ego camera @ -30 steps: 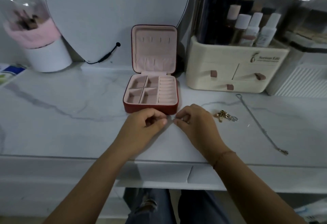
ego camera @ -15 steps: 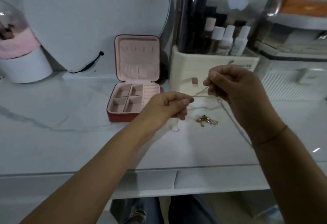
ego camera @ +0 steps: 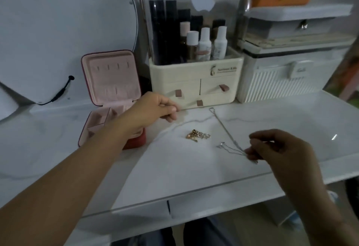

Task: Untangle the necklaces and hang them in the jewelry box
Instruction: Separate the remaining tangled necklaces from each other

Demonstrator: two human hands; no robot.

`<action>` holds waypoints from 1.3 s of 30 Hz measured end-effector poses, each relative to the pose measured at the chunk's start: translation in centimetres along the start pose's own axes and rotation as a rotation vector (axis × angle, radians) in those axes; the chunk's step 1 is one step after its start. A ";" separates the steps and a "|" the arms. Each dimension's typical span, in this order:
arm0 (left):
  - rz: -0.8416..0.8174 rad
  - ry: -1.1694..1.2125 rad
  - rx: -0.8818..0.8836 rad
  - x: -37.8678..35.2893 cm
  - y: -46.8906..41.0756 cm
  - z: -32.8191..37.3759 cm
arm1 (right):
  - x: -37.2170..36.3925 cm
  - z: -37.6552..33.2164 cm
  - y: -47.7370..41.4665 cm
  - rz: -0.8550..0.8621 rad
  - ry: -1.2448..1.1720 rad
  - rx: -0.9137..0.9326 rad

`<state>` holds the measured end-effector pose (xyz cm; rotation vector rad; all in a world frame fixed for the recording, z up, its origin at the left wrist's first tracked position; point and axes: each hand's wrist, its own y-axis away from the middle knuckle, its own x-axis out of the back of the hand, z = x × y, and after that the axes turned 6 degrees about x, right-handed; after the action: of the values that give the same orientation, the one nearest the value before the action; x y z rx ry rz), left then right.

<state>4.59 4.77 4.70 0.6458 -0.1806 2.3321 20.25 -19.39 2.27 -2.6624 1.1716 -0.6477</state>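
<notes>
The red jewelry box [ego camera: 136, 140] stands open at the left, its pink lid [ego camera: 110, 78] upright. My left hand [ego camera: 155, 107] hovers over the box's right side with fingers curled; I see nothing in them. My right hand [ego camera: 272, 148] pinches a thin silver necklace [ego camera: 233, 149] near the table's front, and its small pendant [ego camera: 221, 145] lies on the marble. A long silver chain [ego camera: 223, 127] lies straight on the table, running under that hand. Between my hands sits a gold and silver tangle [ego camera: 198, 135].
A cream cosmetics organizer [ego camera: 194, 82] with bottles stands right behind the chains. A white ribbed case [ego camera: 281, 82] sits at the back right and a round mirror [ego camera: 58, 31] at the back left. The table's front edge [ego camera: 194, 195] runs below my hands.
Both hands came up from the table with the thin necklace stretched between them. Now they are apart: the left has moved to the box, the right has lowered with the necklace.
</notes>
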 end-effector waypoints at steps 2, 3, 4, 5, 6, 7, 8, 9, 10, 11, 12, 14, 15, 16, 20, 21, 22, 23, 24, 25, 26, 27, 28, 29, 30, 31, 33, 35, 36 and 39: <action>-0.003 -0.008 -0.040 -1.5 -0.8 1.3 | -0.7 0.4 0.0 -0.054 -0.053 -0.029; -0.035 0.010 -0.066 -2.4 -0.9 2.0 | -1.0 0.3 -0.3 -0.078 -0.082 -0.037; -0.080 0.051 -0.080 -3.3 -0.9 2.7 | -1.2 0.1 -0.7 -0.101 -0.110 -0.040; -0.139 0.111 -0.079 -4.2 -0.7 3.3 | -1.3 -0.2 -1.3 -0.126 -0.134 -0.039; -0.207 0.192 -0.064 -5.1 -0.5 3.7 | -1.3 -0.6 -2.0 -0.151 -0.154 -0.034; -0.279 0.286 -0.038 -5.9 -0.2 4.0 | -1.3 -1.0 -2.7 -0.178 -0.163 -0.024; -0.342 0.381 -0.009 -6.6 0.0 4.3 | -1.3 -1.4 -3.4 -0.201 -0.159 -0.008; -0.390 0.470 0.020 -7.1 0.3 4.5 | -1.3 -1.7 -4.2 -0.219 -0.146 0.013; -0.423 0.544 0.039 -7.6 0.4 4.5 | -1.3 -2.1 -4.9 -0.230 -0.131 0.039; -0.443 0.593 0.044 -8.0 0.5 4.6 | -1.2 -2.4 -5.7 -0.236 -0.114 0.068; -0.447 0.615 0.035 -8.3 0.5 4.8 | -1.1 -2.7 -6.4 -0.240 -0.093 0.099; -0.437 0.604 0.001 -8.5 0.5 5.2 | -0.7 -3.6 -7.7 -0.252 -0.042 0.162; -0.436 0.593 -0.015 -8.5 0.5 5.4 | -0.4 -4.0 -8.2 -0.260 -0.015 0.192; -0.436 0.585 -0.022 -8.4 0.5 5.6 | -0.1 -4.4 -8.6 -0.263 0.007 0.219; -0.387 0.505 -0.012 -7.4 0.3 5.5 | 1.7 -5.5 -9.4 -0.181 0.005 0.295; -0.367 0.475 -0.008 -7.0 0.2 5.3 | 2.2 -5.5 -9.3 -0.150 0.016 0.312; -0.347 0.444 -0.004 -6.5 0.0 4.9 | 2.8 -5.4 -9.1 -0.124 0.039 0.329; -0.326 0.410 -0.002 -6.1 -0.1 4.5 | 3.2 -5.2 -8.7 -0.101 0.068 0.341; -0.298 0.366 -0.001 -5.6 -0.4 4.2 | 3.6 -4.9 -8.2 -0.076 0.095 0.343; -0.260 0.311 0.000 -5.2 -0.7 3.8 | 3.9 -4.5 -7.6 -0.047 0.113 0.339; -0.211 0.254 0.006 -4.8 -1.0 3.4 | 4.1 -3.9 -6.8 -0.017 0.123 0.331; -0.154 0.204 0.019 -4.5 -1.4 3.0 | 4.1 -3.3 -6.0 0.008 0.129 0.318; -0.096 0.168 0.033 -4.4 -1.8 2.7 | 3.8 -2.6 -5.0 0.018 0.132 0.303; -0.042 0.142 0.044 -4.3 -2.3 2.4 | 3.3 -1.8 -4.1 0.008 0.128 0.286; 0.008 0.120 0.052 -4.4 -2.7 2.1 | 2.5 -1.0 -3.2 -0.009 0.116 0.266; 0.058 0.087 0.056 -4.6 -3.1 1.9 | 1.6 -0.1 -2.3 -0.023 0.107 0.246; 0.172 -0.022 0.040 -5.4 -4.0 1.2 | -0.4 1.8 -0.9 -0.022 0.126 0.248; 0.290 -0.153 -0.011 -6.6 -4.8 0.6 | -2.3 3.7 0.1 -0.013 0.198 0.296; 0.338 -0.212 -0.040 -7.1 -4.9 0.4 | -3.0 4.5 0.5 -0.007 0.241 0.324; 0.417 -0.284 -0.107 -8.6 -5.0 -0.1 | -4.4 6.2 1.2 0.075 0.356 0.453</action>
<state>13.33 3.42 0.06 0.9585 -0.6172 2.5881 19.63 -17.11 -5.07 -2.1694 1.0373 -1.2438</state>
